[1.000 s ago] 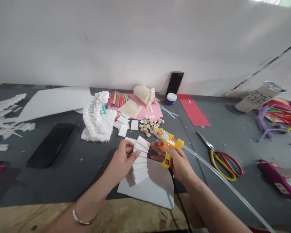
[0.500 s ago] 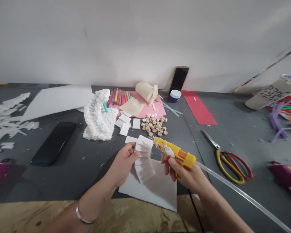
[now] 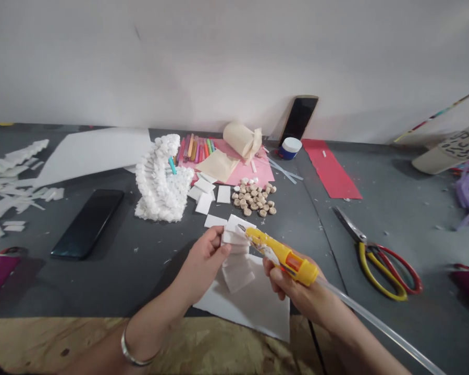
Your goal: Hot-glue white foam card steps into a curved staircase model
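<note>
My left hand (image 3: 209,255) pinches the left edge of a strip of overlapping white foam pieces (image 3: 237,271), held just over a white sheet (image 3: 250,310). In my right hand (image 3: 293,284) is a yellow hot glue gun (image 3: 283,255), with a long clear glue stick (image 3: 371,320) running out of its back. The gun's nozzle points left and lies over the top piece of the strip; whether it touches cannot be made out. Loose white rectangles (image 3: 204,203) and a heap of small tan discs (image 3: 254,198) lie just beyond my hands.
A white ruffled model (image 3: 160,187) and a black phone (image 3: 88,224) are to the left, with white scraps (image 3: 8,192) farther out. Scissors (image 3: 379,260) lie right. Crayons (image 3: 195,149), a blue jar (image 3: 290,148), a propped phone (image 3: 300,119) and red paper (image 3: 332,169) sit near the wall.
The glue gun's nozzle has moved from the right edge of the top white piece to over it. The view has shifted slightly; my left hand keeps its pinch on the strip.
</note>
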`<move>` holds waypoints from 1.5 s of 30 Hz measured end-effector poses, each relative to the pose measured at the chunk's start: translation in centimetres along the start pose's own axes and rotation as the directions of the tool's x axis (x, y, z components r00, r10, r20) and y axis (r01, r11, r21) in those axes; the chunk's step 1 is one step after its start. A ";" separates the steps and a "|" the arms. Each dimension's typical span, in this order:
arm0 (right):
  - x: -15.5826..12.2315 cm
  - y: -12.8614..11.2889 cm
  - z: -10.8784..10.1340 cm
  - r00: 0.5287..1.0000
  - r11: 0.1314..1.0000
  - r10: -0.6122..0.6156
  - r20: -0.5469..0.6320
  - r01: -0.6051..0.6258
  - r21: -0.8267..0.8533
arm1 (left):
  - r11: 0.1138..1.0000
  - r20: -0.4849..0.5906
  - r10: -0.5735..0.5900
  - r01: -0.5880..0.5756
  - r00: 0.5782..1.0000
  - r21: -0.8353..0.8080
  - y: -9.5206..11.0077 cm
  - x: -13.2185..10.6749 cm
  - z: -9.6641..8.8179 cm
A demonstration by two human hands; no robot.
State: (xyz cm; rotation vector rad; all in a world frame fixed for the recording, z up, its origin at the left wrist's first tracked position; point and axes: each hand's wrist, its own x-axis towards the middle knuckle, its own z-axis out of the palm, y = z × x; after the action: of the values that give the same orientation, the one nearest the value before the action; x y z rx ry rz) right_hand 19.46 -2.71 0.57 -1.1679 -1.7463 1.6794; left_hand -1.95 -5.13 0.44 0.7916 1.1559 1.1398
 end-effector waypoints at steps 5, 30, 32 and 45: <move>0.0 0.1 0.1 0.999 0.999 -0.012 -0.030 0.010 -0.045 | 1.000 0.009 -0.001 0.001 1.000 0.024 0.2 -0.1 0.1; 0.0 -0.6 -0.4 0.992 0.965 0.061 -0.112 -0.088 -0.247 | 0.998 -0.059 0.058 -0.059 0.997 -0.013 0.6 0.1 -0.6; 0.1 -0.6 -0.3 0.991 0.968 0.063 -0.116 -0.089 -0.235 | 0.999 -0.055 0.049 -0.049 0.997 0.016 0.5 0.0 -0.4; 0.1 -1.0 -0.1 0.985 0.947 -0.017 -0.169 -0.038 -0.318 | 0.997 -0.042 0.030 -0.026 0.999 0.076 0.4 -0.3 -0.2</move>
State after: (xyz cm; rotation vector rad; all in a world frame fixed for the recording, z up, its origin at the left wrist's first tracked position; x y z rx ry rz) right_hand 19.21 -2.45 1.53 -1.4172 -1.9528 1.2862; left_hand -2.23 -5.31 0.81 0.8469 1.2332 1.1467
